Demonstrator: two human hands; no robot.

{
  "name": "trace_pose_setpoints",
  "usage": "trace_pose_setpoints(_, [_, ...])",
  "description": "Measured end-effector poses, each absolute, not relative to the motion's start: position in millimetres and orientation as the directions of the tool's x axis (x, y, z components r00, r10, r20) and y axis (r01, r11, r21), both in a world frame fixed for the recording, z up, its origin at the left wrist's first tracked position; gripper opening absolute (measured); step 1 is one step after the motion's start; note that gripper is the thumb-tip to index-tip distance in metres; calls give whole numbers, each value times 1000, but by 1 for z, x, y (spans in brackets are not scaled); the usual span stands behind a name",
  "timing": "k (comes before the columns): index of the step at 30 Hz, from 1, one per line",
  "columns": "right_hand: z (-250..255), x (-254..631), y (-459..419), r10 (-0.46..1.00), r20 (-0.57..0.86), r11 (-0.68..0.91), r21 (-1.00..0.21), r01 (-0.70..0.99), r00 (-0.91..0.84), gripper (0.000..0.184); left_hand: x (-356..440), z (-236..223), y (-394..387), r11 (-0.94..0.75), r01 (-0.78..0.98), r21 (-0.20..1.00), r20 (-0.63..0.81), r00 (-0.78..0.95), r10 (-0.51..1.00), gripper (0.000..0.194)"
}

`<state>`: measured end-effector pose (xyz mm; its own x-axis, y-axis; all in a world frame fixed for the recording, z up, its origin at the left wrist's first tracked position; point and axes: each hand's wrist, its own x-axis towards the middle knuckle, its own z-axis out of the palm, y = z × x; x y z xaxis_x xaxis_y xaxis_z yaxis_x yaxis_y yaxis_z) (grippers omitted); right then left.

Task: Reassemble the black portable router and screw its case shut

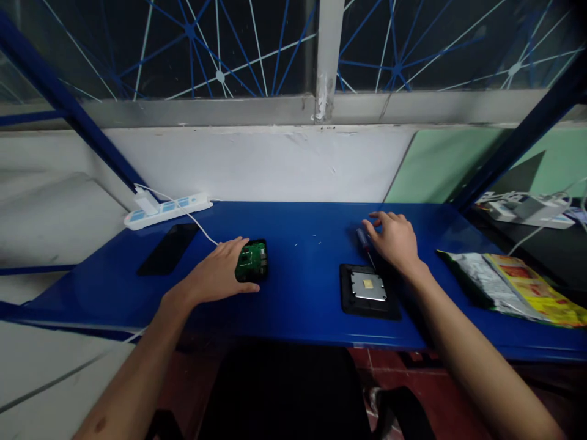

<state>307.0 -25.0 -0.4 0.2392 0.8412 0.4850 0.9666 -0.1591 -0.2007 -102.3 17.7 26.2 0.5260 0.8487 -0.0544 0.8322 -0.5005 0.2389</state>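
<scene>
My left hand is around the left side of a green circuit board seated in a black case. Its fingers lie along the far edge and its thumb along the near edge, gripping the case; the palm hides the left part. My right hand hovers or rests by a screwdriver, fingers loosely bent, thumb and index apart, nothing between them. The screwdriver lies on the table, its tip toward a black cover. On that cover sits a silver metal plate with a small tan square pad.
Several tiny light pieces lie mid-table on the blue tabletop. At left are a dark phone and a white power strip with a cable. A yellow and silver packet lies right. Blue frame posts rise at both sides.
</scene>
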Motion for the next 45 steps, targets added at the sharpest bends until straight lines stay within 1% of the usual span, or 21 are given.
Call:
trace_pose_setpoints(4, [1, 305, -26, 847, 483, -137, -203, 970, 221, 41, -113, 33, 25, -511, 830, 224, -119, 544, 831, 108])
trace_pose_setpoints(7, [1, 304, -26, 850, 485, -115, -209, 971, 205, 40, -112, 35, 26, -554, 806, 210, -112, 583, 805, 105])
trace_pose_setpoints(11, [0, 303, -26, 850, 493, -90, -215, 973, 187, 41, -102, 34, 17, -572, 786, 236, -79, 602, 794, 110])
trace_pose_setpoints(16, [-2, 304, -25, 850, 498, -71, -213, 974, 171, 41, -78, 27, -6, -557, 788, 265, -119, 599, 792, 115])
trace_pose_setpoints(18, [-2, 304, -25, 851, 500, -62, -210, 976, 162, 42, -66, 25, -13, -592, 757, 277, -105, 636, 764, 112])
trace_pose_setpoints(21, [-3, 302, -26, 851, 503, -47, -206, 977, 147, 41, -45, 22, -19, -670, 665, 330, -34, 718, 695, 107])
trace_pose_setpoints(24, [-3, 302, -25, 852, 509, -25, -202, 979, 127, 41, -25, 19, -21, -703, 627, 336, -16, 750, 662, 113])
trace_pose_setpoints(26, [-4, 301, -26, 845, 523, -4, -205, 979, 113, 41, -17, 17, -20, -693, 628, 356, -19, 746, 666, 114])
trace_pose_setpoints(28, [-4, 300, -26, 836, 542, 31, -205, 978, 87, 40, -14, 15, -17, -676, 635, 374, -25, 736, 677, 118])
trace_pose_setpoints(31, [-2, 294, -29, 832, 555, 108, -188, 976, 15, 39, -20, 13, -11, -672, 637, 378, -37, 735, 677, 126])
trace_pose_setpoints(33, [0, 286, -32, 844, 533, 185, -180, 966, -62, 40, -28, 12, -7, -666, 640, 383, -37, 731, 682, 126])
trace_pose_setpoints(36, [5, 270, -38, 859, 456, 350, -191, 917, -232, 42, -39, 9, -1, -651, 623, 433, -34, 734, 679, 124])
trace_pose_setpoints(39, [9, 254, -46, 840, 364, 496, -215, 841, -402, 42, -45, 1, 3, -660, 568, 491, 7, 755, 655, 120])
trace_pose_setpoints(42, [12, 246, -51, 817, 292, 567, -249, 785, -497, 56, -45, -7, 5, -670, 539, 510, 48, 760, 648, 119])
trace_pose_setpoints(45, [11, 243, -55, 810, 232, 586, -272, 764, -539, 71, -44, -11, 5, -667, 544, 509, 60, 751, 658, 119])
